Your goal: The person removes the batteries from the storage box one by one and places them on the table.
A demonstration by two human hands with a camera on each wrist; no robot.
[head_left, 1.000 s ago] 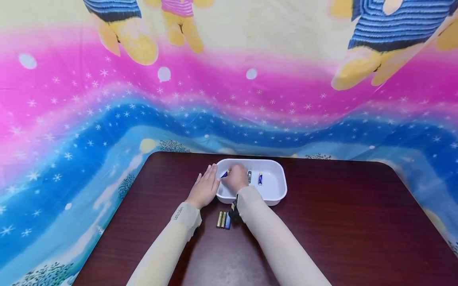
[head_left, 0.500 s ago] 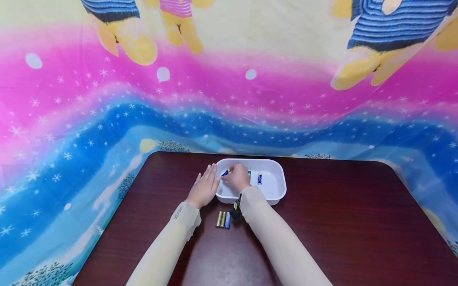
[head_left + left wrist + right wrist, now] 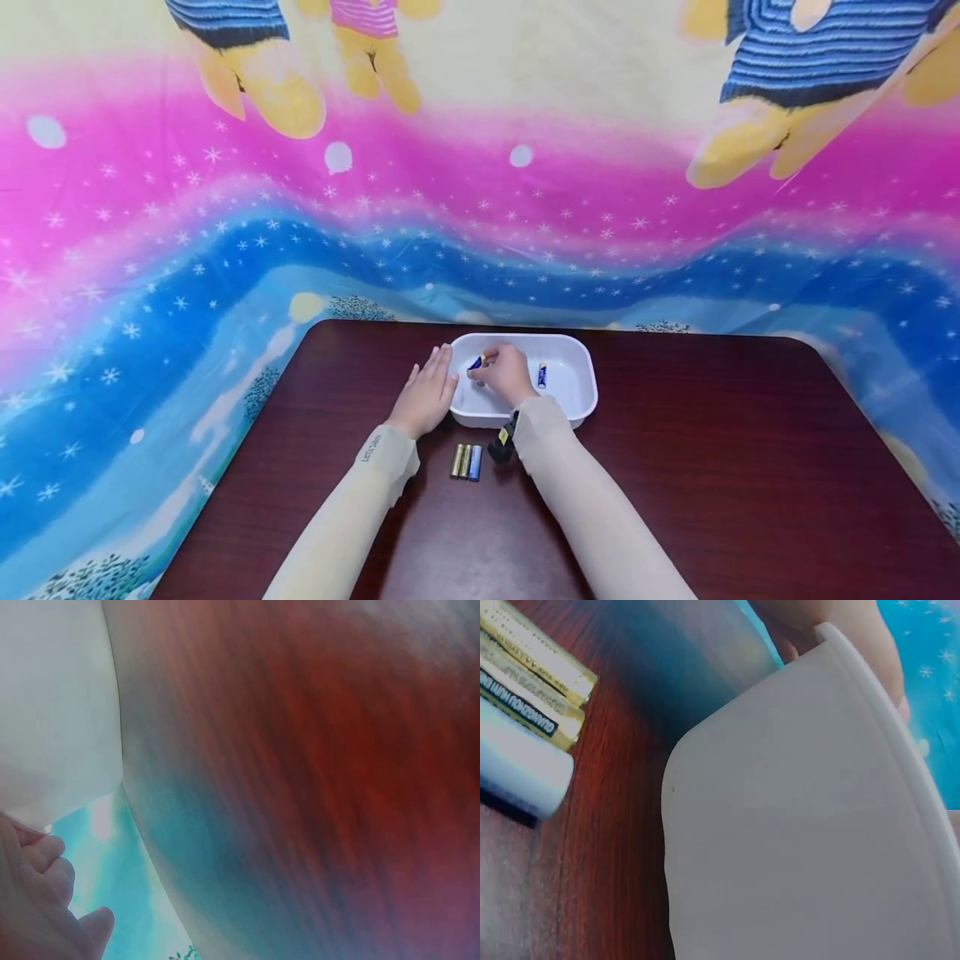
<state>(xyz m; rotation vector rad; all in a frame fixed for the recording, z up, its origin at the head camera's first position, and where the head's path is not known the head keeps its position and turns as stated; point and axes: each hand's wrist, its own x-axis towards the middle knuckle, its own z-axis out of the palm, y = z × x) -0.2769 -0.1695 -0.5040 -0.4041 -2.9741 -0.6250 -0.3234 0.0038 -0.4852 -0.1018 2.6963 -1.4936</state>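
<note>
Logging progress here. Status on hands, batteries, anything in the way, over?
Left hand against white tray. Right hand pinching blue battery at tray's left end. Another battery visible in tray, three batteries lined up on table. Nothing visibly blocking.

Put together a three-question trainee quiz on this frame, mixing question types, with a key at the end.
1. Count: How many cylindrical metal batteries lie in a row on the dark red-brown wooden table, nearer the person than the white, rounded rectangular plastic tray?

2. True or false: The bare left hand is inside the tray.

3. Multiple choice: What does the bare right hand pinch?
a) a gold battery
b) a dark blue cylindrical battery
c) the tray's rim

Key: 1. Three. 2. False; it lies outside, at the tray's left end. 3. b.
</note>
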